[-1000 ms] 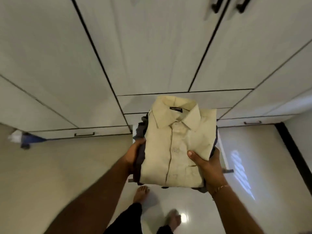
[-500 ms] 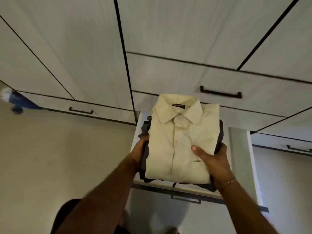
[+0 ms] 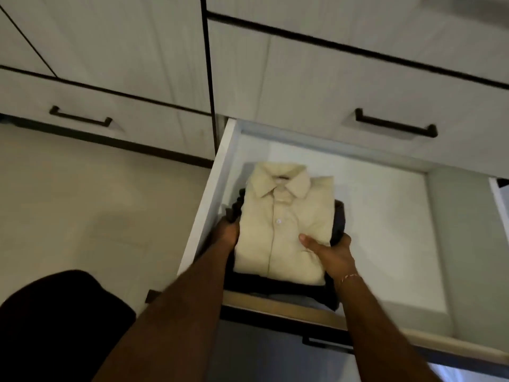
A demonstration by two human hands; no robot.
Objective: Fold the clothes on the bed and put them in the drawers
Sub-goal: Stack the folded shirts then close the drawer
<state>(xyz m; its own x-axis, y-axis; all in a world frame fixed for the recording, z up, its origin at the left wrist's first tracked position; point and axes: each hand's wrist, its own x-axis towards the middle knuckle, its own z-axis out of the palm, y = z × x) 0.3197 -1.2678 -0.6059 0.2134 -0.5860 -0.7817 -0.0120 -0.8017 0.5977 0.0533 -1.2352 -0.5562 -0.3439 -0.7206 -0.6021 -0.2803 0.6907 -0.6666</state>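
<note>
A folded cream shirt tops a stack of dark clothes inside the open white drawer, at its left side. The left hand grips the stack's left edge; the right hand clasps its right side, thumb pressed on the shirt. Closed drawers with black handles sit above and to the left.

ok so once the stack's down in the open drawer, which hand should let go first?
Probably left. The left hand is wedged between the folded stack and the drawer's left wall; the right hand has bare drawer floor beside it and its thumb pins the cream shirt.
</note>
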